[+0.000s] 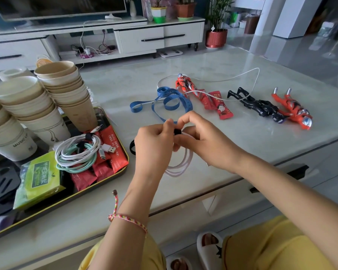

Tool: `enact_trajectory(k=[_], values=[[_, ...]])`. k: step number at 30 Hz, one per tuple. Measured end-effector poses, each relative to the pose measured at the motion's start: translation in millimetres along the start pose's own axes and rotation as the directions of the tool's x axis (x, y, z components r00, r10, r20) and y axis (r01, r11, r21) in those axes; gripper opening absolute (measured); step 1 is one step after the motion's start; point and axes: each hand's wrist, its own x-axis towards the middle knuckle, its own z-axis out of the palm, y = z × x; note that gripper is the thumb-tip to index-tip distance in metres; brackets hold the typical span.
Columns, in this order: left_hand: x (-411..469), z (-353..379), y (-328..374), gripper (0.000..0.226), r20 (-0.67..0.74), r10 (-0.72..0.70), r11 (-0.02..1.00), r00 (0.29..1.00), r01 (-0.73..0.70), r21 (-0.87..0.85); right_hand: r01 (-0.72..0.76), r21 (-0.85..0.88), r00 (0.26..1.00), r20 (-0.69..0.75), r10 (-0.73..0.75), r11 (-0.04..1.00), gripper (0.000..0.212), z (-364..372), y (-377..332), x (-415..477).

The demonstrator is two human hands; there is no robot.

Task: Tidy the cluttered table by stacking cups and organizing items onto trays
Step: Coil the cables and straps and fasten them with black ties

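Coiled white cable (179,164) hangs in loops under both hands, over the near part of the pale marble bench (242,152). The left hand (154,141) and right hand (201,141) meet at the top of the coil, fingers curled in, pinching a small black strap (177,131) there. Just to the left sits a dark gold-rimmed tray (123,168) with stacked paper cups (66,88) and bundled cables (76,152). A blue tape measure (164,102) lies beyond the hands.

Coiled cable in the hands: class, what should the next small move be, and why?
Probably fasten the black strap round the coiled cable: the left hand and right hand pinch the coil there, and the cables on the tray are already strapped.
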Motion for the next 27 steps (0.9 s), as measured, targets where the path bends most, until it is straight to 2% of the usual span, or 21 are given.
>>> enact_trajectory(k=[3, 6, 8, 10, 12, 15, 20, 24, 27], values=[[1.5, 1.9, -0.7, 0.046, 0.02, -0.057, 0.995, 0.998, 0.059, -0.086, -0.098, 0.287, 0.992, -0.052, 0.117, 0.953, 0.014, -2.6, -3.3, 2.2], [0.1, 4.9, 0.0, 0.048, 0.033, -0.037, 0.993, 0.999, 0.04, -0.108, -0.242, 0.55, 0.954, -0.016, 0.3, 0.799, 0.024, -5.7, -3.2, 5.6], [-2.5, 6.9, 1.6, 0.053, 0.046, 0.004, 0.996, 0.999, 0.0, -0.087, -0.332, 0.565, 0.911, -0.014, 0.412, 0.755, 0.021, -4.7, -1.6, 8.2], [-5.6, 7.7, 4.6, 0.047, 0.056, 0.043, 0.997, 0.998, -0.039, -0.073, -0.396, 0.597, 0.879, 0.028, 0.475, 0.698, 0.023, -4.0, -0.8, 11.6], [-6.5, 7.2, 6.4, 0.038, 0.052, 0.073, 0.994, 0.996, -0.069, -0.08, -0.432, 0.627, 0.864, 0.084, 0.496, 0.648, 0.025, -5.8, -3.7, 13.6], [-6.9, 6.3, 7.5, 0.037, 0.043, 0.127, 0.99, 0.991, -0.124, -0.067, -0.481, 0.633, 0.844, 0.148, 0.515, 0.606, 0.024, -11.5, -6.5, 15.7], [-9.6, 7.9, 9.7, 0.044, 0.017, 0.175, 0.984, 0.984, -0.174, -0.046, -0.504, 0.595, 0.825, 0.118, 0.552, 0.626, 0.022, -13.5, -6.9, 18.4], [-9.4, 8.8, 9.3, 0.047, -0.027, 0.196, 0.979, 0.98, -0.197, -0.053, -0.43, 0.551, 0.858, 0.004, 0.513, 0.715, 0.019, -10.2, -6.4, 19.3], [-7.2, 8.3, 9.2, 0.046, -0.043, 0.148, 0.985, 0.988, -0.151, -0.082, -0.346, 0.561, 0.883, -0.076, 0.463, 0.752, 0.02, -7.0, -7.3, 18.8]])
